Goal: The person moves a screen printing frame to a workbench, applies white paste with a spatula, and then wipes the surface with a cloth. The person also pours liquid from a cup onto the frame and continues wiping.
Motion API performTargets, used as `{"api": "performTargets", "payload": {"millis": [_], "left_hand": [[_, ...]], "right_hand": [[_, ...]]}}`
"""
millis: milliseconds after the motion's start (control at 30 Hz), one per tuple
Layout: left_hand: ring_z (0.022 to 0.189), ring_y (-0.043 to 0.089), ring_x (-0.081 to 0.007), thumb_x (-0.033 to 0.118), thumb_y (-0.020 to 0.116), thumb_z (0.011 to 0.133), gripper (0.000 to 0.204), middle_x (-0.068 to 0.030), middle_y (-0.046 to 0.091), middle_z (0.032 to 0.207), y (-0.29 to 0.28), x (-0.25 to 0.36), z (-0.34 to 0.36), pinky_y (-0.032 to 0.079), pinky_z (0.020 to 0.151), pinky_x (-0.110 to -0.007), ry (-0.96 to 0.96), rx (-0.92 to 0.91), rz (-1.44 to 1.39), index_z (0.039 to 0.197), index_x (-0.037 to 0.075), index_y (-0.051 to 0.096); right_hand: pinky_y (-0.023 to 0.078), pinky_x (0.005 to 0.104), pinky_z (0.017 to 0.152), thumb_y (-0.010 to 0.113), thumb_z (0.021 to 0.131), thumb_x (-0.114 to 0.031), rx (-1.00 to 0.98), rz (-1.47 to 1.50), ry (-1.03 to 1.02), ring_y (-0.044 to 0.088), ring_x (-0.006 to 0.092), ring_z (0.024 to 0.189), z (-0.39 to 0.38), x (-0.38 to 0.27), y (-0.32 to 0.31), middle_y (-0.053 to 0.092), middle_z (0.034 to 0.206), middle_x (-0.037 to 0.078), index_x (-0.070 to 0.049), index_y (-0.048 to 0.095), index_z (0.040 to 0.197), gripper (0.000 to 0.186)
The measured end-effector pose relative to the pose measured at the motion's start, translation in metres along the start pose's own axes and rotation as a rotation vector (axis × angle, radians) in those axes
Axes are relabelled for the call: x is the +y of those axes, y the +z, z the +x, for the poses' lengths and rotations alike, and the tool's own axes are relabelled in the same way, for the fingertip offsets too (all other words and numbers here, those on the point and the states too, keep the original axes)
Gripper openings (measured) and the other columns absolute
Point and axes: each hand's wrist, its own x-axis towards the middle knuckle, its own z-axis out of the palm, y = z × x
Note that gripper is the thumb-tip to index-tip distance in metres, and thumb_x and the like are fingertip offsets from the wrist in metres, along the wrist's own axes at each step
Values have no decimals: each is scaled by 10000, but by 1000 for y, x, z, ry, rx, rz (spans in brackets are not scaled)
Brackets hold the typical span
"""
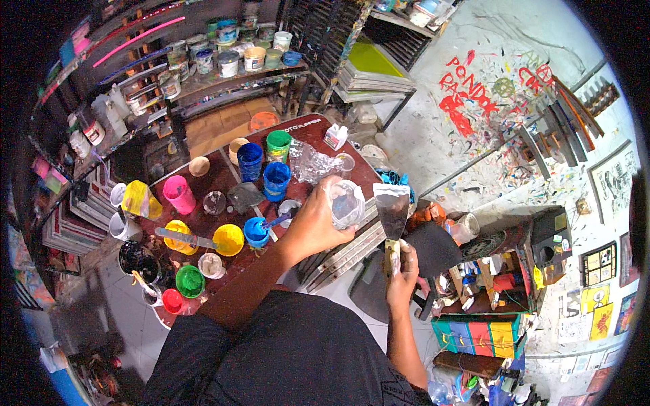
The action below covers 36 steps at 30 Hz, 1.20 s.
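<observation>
The left hand [317, 229] has its fingers wrapped round a clear cup [347, 208], raised by the near edge of the counter [218, 174], toward its right corner. The right hand's [403, 271] fingers grip a scraper [391, 211], blade up and white-tipped, beyond that edge. Crumpled plastic [310, 162] lies past the cup; a white bottle [335, 138] stands at the right edge.

Clear plastic cup [347, 205] and broad scraper [391, 215]
The see-through cup is mid-frame; to its right, the scraper points blade upward, white along its edge.
</observation>
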Motion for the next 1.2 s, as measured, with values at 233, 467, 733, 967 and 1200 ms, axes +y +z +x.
{"api": "performTargets", "payload": {"millis": [233,467,733,967,1200], "left_hand": [[1137,556,-303,130,824,626,873,-205,547,1162,1,2,7,422,1013,-377,0,-21,47,1328,-30,331],[1178,535,-314,128,810,637,851,-213,522,1212,0,-3,12,411,1033,-377,53,-47,85,1331,-28,341],[1235,459,-415,159,809,643,868,-258,461,1279,3,-10,13,377,1054,-439,104,-139,-8,1333,-28,318],[1202,517,-286,133,839,617,864,-187,494,1257,2,-29,18,389,1054,-361,73,-90,-24,1319,-28,361],[1214,504,-318,176,827,645,883,-213,480,1278,1,-39,24,374,1067,-379,63,-149,57,1339,-46,327]], "right_hand": [[455,317,901,599,921,-73,34,-114,-41,579,187,1022,-6,22,-6,613,1118,109,19,545,1211,309],[474,379,892,646,862,-73,17,-483,-310,626,318,975,-5,17,-8,629,1077,201,34,587,1116,282],[500,407,849,647,851,-83,-114,-841,-301,625,397,934,14,-3,-12,625,1060,224,35,595,1099,280],[527,337,599,532,963,-199,-65,-132,219,640,201,737,37,40,-41,659,950,132,11,606,1124,275],[352,253,408,577,910,-303,-482,1159,875,442,138,485,18,47,-45,540,669,60,77,532,1238,505]]}}
